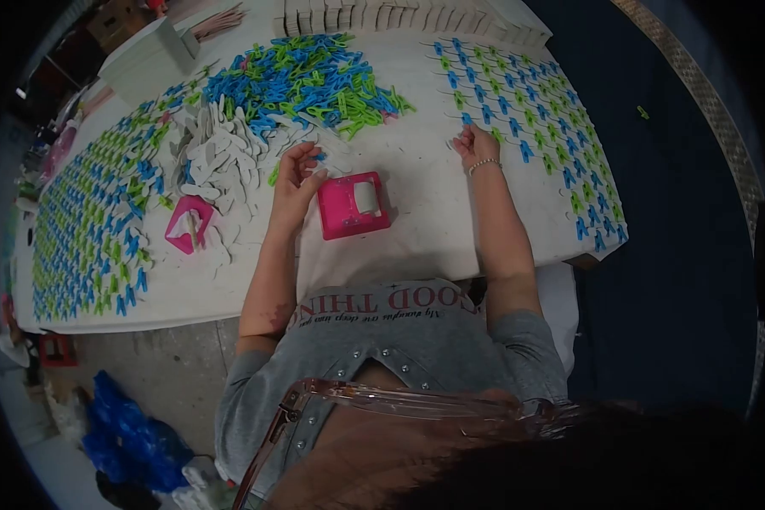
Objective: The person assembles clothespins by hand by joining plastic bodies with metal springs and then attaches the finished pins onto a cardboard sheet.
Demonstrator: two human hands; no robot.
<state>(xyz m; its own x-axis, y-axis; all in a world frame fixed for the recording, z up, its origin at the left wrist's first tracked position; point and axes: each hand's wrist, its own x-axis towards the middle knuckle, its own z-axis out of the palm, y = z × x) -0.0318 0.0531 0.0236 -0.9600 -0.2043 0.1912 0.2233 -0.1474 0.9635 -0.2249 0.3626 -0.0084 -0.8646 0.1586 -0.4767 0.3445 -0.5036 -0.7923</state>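
Observation:
My left hand [294,183] is curled, with a blue clip [319,156] showing at its fingertips. Just beside it stands a pink square box [336,208] with a white roller-like part on top. Further right, my right hand [476,149] has its fingers pinched together; a small pale sliver shows at the tips, too little to name. A blue clip lies right beyond those fingers, at the edge of laid-out rows of clips [525,151]. Loose white flat oval pieces [221,149] are heaped left of my left hand.
A big pile of blue and green clips [306,81] lies at the back middle. More clip rows [89,221] cover the table's left side. A second pink holder [178,236] sits among the white pieces. Stacked pale pieces [408,19] line the back edge; a white box [149,64] stands back left.

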